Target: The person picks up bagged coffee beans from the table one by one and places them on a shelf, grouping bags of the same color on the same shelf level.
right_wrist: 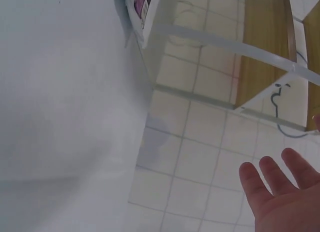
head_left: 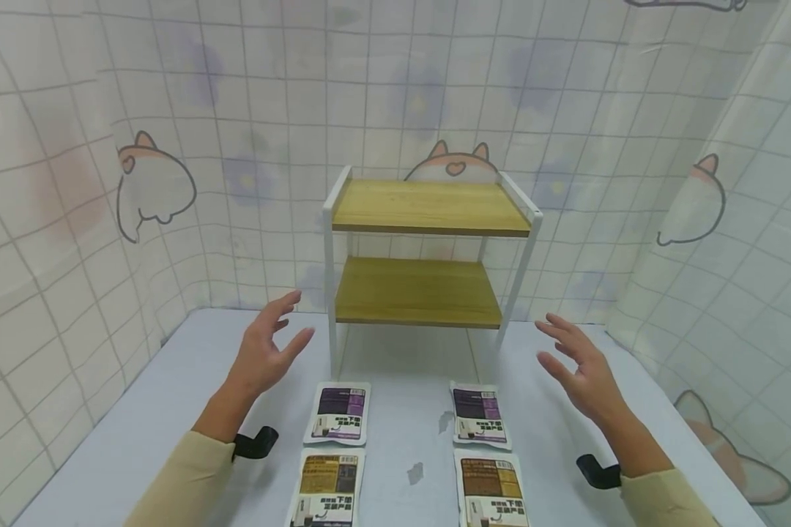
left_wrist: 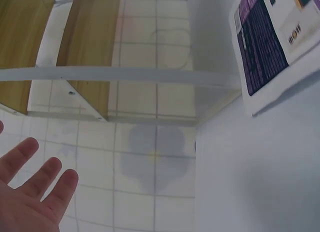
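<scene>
Raised over the table, my left hand (head_left: 264, 351) is nearest the left post of a two-tier shelf (head_left: 431, 228) with wooden boards and a white frame. My right hand (head_left: 581, 372) hovers on the shelf's other side. Both hands have their fingers spread and hold nothing. In front of the shelf lie two purple-labelled pouches, one on the left (head_left: 338, 413) and one on the right (head_left: 480, 416). Nearer to me are two brown-and-yellow pouches, left (head_left: 327, 487) and right (head_left: 491, 488), cut off by the lower edge of the head view. Fingers (left_wrist: 42, 179) show in the left wrist view.
The white table (head_left: 395, 410) runs back to a curtain (head_left: 264, 110) with a grid and cartoon print, which encloses the back and both sides. Two small grey patches (head_left: 415, 473) mark the tabletop between the pouch columns. Black straps (head_left: 255, 443) circle my wrists.
</scene>
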Demonstrator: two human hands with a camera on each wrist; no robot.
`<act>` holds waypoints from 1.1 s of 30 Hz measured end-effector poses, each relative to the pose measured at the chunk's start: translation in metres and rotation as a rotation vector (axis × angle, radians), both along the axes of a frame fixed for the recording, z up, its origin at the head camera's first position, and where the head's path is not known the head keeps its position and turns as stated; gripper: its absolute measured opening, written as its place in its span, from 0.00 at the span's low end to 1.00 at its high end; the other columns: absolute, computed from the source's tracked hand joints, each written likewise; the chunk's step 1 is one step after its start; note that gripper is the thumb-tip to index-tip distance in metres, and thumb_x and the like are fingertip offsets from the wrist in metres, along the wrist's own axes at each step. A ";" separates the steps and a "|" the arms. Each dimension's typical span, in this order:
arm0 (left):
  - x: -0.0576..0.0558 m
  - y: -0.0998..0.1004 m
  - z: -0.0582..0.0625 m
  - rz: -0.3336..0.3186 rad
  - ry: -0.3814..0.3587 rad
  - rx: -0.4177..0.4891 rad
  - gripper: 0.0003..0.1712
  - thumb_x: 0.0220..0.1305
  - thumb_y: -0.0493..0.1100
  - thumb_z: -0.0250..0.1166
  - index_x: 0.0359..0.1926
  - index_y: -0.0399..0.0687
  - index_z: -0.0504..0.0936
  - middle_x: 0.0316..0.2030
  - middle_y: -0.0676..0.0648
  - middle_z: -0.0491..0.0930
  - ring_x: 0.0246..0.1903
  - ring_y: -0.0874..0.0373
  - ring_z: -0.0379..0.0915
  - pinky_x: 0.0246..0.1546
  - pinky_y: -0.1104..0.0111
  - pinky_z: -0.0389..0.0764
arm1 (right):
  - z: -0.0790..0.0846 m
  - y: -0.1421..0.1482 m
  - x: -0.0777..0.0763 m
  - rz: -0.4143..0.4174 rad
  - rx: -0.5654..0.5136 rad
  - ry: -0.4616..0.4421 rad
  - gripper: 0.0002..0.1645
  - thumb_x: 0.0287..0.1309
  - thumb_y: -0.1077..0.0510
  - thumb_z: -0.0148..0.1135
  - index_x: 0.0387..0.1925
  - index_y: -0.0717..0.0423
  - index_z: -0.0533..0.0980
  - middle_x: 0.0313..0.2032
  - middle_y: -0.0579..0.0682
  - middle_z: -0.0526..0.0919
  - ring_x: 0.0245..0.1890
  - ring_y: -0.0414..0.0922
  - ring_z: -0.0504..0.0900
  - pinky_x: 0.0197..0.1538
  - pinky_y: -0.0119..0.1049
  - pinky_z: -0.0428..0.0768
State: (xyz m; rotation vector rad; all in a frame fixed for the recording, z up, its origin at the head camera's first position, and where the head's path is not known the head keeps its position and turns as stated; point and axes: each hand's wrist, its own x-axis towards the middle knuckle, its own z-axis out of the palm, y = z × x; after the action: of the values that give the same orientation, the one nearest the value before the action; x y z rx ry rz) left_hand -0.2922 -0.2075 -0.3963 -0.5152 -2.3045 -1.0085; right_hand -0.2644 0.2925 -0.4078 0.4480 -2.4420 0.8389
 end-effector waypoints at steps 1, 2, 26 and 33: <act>0.000 0.001 0.000 -0.012 0.001 0.022 0.38 0.67 0.44 0.68 0.75 0.47 0.66 0.71 0.39 0.70 0.67 0.38 0.70 0.63 0.43 0.76 | -0.002 -0.001 0.000 0.004 -0.010 -0.007 0.34 0.65 0.50 0.65 0.71 0.52 0.71 0.76 0.61 0.64 0.72 0.66 0.66 0.62 0.68 0.74; 0.000 0.002 -0.001 -0.023 0.000 0.044 0.37 0.67 0.43 0.68 0.74 0.47 0.67 0.70 0.39 0.71 0.67 0.38 0.71 0.63 0.43 0.76 | -0.003 -0.002 0.000 0.007 -0.021 -0.015 0.34 0.65 0.50 0.65 0.71 0.52 0.71 0.76 0.60 0.64 0.72 0.65 0.66 0.62 0.66 0.74; -0.021 0.014 0.007 -0.150 -0.174 0.288 0.26 0.75 0.44 0.61 0.71 0.50 0.71 0.65 0.41 0.78 0.66 0.44 0.73 0.67 0.45 0.73 | -0.031 -0.028 0.005 0.021 -0.202 -0.233 0.33 0.67 0.47 0.67 0.68 0.57 0.74 0.74 0.60 0.68 0.69 0.63 0.73 0.62 0.55 0.78; -0.026 0.022 0.012 -0.153 -0.171 0.302 0.25 0.76 0.49 0.61 0.69 0.50 0.73 0.64 0.43 0.79 0.65 0.47 0.74 0.67 0.47 0.74 | -0.034 -0.032 0.009 0.013 -0.269 -0.283 0.32 0.67 0.47 0.68 0.66 0.57 0.75 0.72 0.59 0.71 0.67 0.61 0.77 0.59 0.48 0.82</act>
State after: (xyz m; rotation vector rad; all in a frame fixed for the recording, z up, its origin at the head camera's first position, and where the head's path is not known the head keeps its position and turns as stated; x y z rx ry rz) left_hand -0.3179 -0.1855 -0.3848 -0.5013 -2.2250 -1.4976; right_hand -0.2559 0.2609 -0.4420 0.2594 -2.5257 1.2921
